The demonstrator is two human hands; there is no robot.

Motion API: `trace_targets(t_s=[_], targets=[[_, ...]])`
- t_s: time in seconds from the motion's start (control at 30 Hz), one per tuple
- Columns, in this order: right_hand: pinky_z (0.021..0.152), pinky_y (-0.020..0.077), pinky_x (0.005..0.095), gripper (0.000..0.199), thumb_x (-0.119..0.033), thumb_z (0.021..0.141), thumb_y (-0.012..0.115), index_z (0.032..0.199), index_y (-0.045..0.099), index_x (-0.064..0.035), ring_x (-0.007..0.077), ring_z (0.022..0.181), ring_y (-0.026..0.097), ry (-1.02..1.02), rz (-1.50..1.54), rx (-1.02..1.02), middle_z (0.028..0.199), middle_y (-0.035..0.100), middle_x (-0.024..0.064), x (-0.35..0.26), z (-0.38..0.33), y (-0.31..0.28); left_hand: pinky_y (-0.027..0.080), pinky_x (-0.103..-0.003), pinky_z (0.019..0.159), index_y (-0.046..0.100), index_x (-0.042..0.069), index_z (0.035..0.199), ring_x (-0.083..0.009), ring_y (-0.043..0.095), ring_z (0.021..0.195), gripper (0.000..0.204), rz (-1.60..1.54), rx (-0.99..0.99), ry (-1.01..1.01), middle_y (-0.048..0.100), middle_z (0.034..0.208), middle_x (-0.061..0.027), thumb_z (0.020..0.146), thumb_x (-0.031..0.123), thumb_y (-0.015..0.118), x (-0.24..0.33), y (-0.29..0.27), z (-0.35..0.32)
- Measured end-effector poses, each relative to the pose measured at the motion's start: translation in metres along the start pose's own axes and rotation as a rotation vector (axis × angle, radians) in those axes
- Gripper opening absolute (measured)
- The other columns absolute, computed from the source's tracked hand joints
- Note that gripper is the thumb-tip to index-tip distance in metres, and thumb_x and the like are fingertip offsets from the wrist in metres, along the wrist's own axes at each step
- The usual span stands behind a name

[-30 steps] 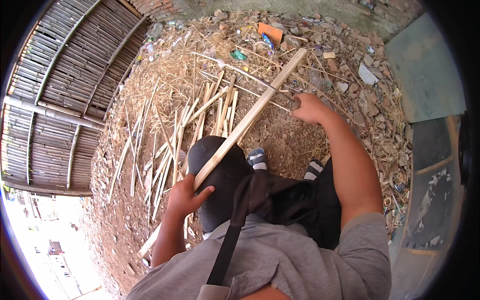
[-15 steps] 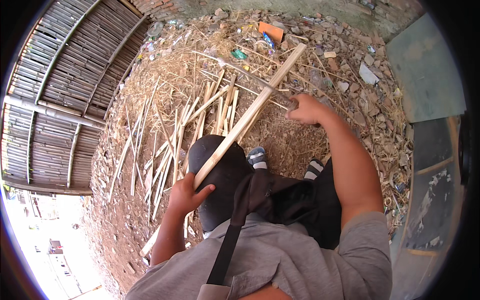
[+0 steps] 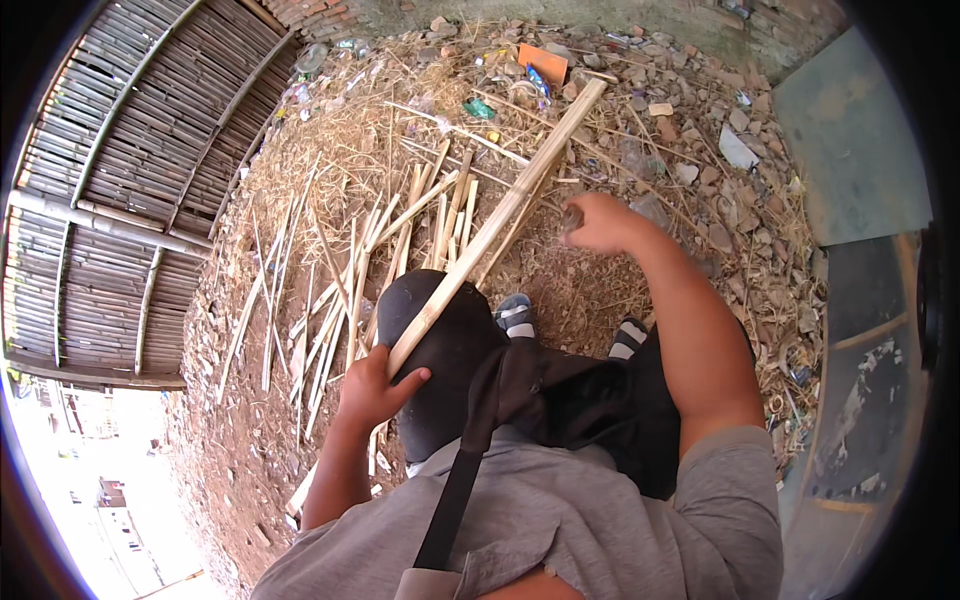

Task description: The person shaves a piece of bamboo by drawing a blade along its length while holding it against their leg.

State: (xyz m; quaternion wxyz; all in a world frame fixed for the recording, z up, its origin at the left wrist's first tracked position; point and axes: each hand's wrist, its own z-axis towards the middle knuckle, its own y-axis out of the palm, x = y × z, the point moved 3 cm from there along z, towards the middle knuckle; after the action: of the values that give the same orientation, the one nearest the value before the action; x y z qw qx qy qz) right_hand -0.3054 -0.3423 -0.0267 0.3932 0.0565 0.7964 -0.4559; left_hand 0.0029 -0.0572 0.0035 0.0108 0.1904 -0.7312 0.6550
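Observation:
A long, pale split bamboo strip (image 3: 490, 233) lies slantwise across my left knee, which is in black cloth. My left hand (image 3: 378, 392) is closed round its near end, thumb along the side. The far end points up and to the right, over the littered ground. A narrower, darker strip edge shows just beneath it. To the right of the strip, apart from it, my right hand (image 3: 603, 224) is closed on the dark handle of a long knife (image 3: 572, 218). Its blade is too blurred to make out.
Several cut bamboo strips (image 3: 335, 315) lie on the ground to the left, beside dry straw (image 3: 345, 140). Stones and rubbish, including an orange piece (image 3: 542, 62), cover the far side. A bamboo-slat wall (image 3: 130, 130) stands left; grey panels (image 3: 850, 140) stand right.
My right hand has drawn slightly left and down, and the long dark blade that crossed the bamboo strip no longer shows over it. My left hand and the strip stay almost still.

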Motion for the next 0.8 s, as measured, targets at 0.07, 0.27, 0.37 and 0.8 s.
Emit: trace_targets(t_s=[0.07,0.27,0.37,0.8], targets=[[0.086,0.055,0.044,0.037,-0.025,0.078,0.076,0.107,0.07,-0.0031,0.0348,0.097,0.07,0.079,0.053,0.143,0.101,0.073,0.0181,0.021,0.002,-0.006,0.051,-0.05,0.062,0.053,0.001,0.08,-0.0445,0.066,0.068,0.066,0.008,0.0,-0.014,0.062,0.068,-0.0228,0.078,0.061,0.08,0.006,-0.002,0.001],[0.082,0.0545,0.0442,0.042,-0.029,0.08,0.077,0.112,0.068,-0.0025,0.0358,0.093,0.07,-0.088,-0.105,0.033,0.097,0.072,0.0194,0.004,-0.002,0.014,0.049,-0.05,0.064,0.053,0.0,0.082,-0.0432,0.063,0.069,0.063,0.009,-0.032,-0.036,0.061,0.07,-0.0229,0.079,0.056,0.081,0.008,-0.003,0.001],[0.081,0.0546,0.044,0.041,-0.029,0.079,0.077,0.11,0.069,-0.0033,0.0355,0.091,0.07,-0.186,-0.246,-0.07,0.093,0.072,0.0182,-0.024,-0.009,0.027,0.047,-0.049,0.064,0.053,-0.001,0.082,-0.0421,0.062,0.069,0.062,-0.008,-0.036,-0.052,0.06,0.072,-0.0226,0.08,0.054,0.081,0.006,-0.002,-0.001],[0.085,0.0553,0.0467,0.027,-0.022,0.08,0.075,0.103,0.071,-0.0091,0.0347,0.095,0.071,-0.109,-0.161,0.06,0.097,0.073,0.0162,-0.013,-0.006,0.026,0.047,-0.051,0.064,0.051,0.0,0.081,-0.0457,0.062,0.069,0.059,0.02,0.008,-0.021,0.06,0.071,-0.0234,0.085,0.052,0.077,0.007,0.001,-0.001]])
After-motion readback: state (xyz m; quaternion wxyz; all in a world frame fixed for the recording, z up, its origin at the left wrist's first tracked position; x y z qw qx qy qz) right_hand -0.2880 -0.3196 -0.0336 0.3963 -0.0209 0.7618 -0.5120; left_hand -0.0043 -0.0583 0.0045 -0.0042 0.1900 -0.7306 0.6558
